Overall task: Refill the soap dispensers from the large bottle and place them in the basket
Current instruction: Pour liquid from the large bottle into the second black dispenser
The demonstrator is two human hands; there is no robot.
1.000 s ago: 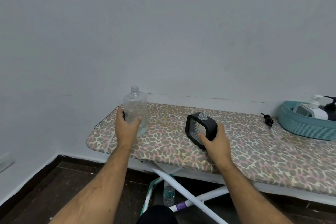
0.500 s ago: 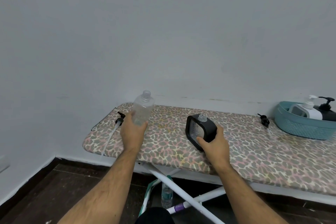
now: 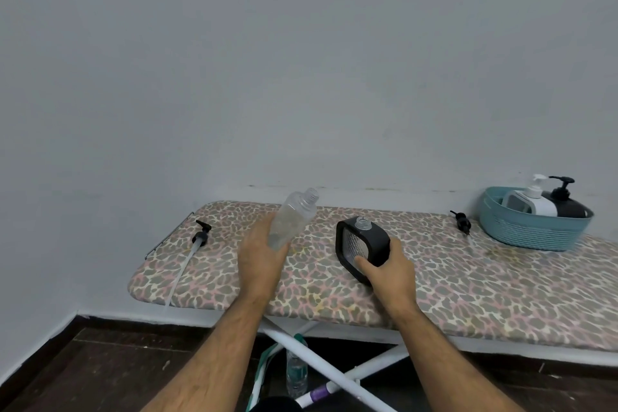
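Observation:
My left hand point(image 3: 261, 254) grips the large clear bottle point(image 3: 294, 217), lifted off the board and tilted with its open neck pointing right toward the dispenser. My right hand point(image 3: 388, 271) holds a black square soap dispenser point(image 3: 363, 244) on the leopard-print ironing board point(image 3: 451, 284); its clear threaded neck is uncapped and faces up. A teal basket point(image 3: 531, 227) at the far right holds a white dispenser point(image 3: 531, 201) and a black dispenser point(image 3: 565, 202), both with pumps on.
A black pump with a long white tube point(image 3: 197, 244) lies at the board's left end. Another black pump head point(image 3: 460, 221) lies left of the basket. A water bottle point(image 3: 297, 371) stands on the floor among the white board legs. A wall runs close behind.
My left hand has lifted the clear bottle off the board and tilted its neck to the right, closer to the dispenser. My right hand has kept its hold on the black dispenser.

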